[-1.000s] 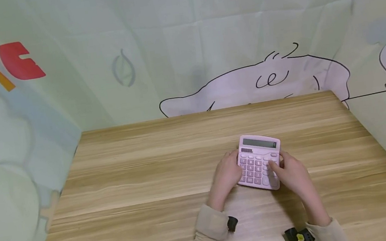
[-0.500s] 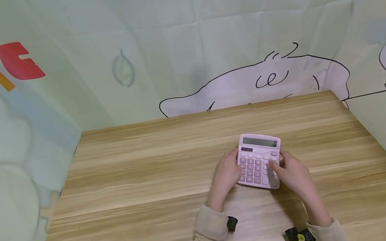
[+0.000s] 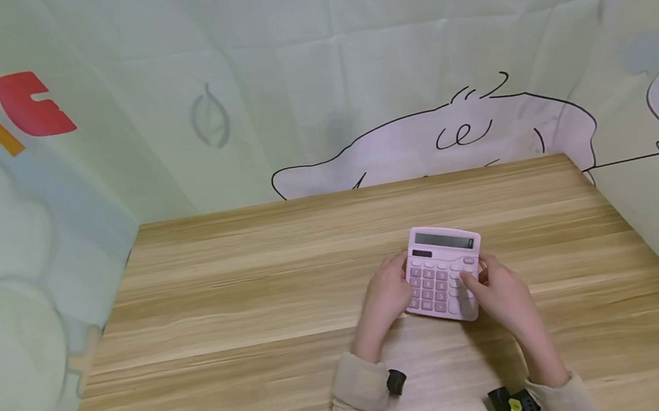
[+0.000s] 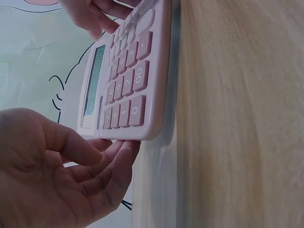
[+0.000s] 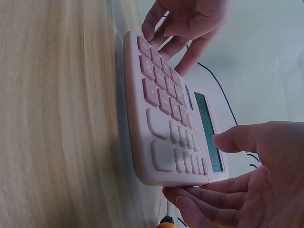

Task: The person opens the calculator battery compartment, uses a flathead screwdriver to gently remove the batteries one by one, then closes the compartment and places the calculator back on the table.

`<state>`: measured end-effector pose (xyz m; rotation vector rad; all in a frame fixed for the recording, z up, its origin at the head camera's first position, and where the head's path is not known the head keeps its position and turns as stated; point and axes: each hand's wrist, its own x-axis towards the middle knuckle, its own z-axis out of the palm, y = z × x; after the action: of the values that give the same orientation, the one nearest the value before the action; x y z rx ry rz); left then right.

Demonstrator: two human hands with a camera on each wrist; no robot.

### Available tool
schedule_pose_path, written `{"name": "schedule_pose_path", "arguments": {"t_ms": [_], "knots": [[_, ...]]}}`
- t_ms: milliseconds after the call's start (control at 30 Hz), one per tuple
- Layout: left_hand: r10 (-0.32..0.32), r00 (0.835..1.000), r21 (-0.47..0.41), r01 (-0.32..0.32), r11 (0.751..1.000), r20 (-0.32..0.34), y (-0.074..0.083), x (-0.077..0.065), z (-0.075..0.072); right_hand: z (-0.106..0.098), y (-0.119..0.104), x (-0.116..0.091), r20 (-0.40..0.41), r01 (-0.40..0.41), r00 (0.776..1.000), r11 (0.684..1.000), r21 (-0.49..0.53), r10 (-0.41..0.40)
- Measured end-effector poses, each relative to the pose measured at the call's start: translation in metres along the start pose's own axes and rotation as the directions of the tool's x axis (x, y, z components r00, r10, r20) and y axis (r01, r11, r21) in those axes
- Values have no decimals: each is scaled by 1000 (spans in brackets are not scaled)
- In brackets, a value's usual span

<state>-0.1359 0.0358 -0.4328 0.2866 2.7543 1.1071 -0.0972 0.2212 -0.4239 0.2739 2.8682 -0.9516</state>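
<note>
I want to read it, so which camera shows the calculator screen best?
The head view: the calculator screen is whole, uncovered and least slanted there, though small. The left wrist view shows it closer but steeply slanted; the right wrist view is slanted too, and the right hand covers part.

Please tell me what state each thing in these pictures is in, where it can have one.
Calculator, keys facing up, held from both sides; any contact with the table is unclear.
Display, on, with a character at its right end too small to read surely.
Left grip, holding the left edge.
Right grip, holding the right edge.
Wall cloth, creased.
</note>
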Motion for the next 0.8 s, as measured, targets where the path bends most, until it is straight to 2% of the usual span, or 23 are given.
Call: {"name": "schedule_pose_path", "arguments": {"t_ms": [800], "knots": [[4,1000,-65,-5,998,-14,2,-1,-2,-7,-5,-5,-33,6,999,1000,11,-5]]}}
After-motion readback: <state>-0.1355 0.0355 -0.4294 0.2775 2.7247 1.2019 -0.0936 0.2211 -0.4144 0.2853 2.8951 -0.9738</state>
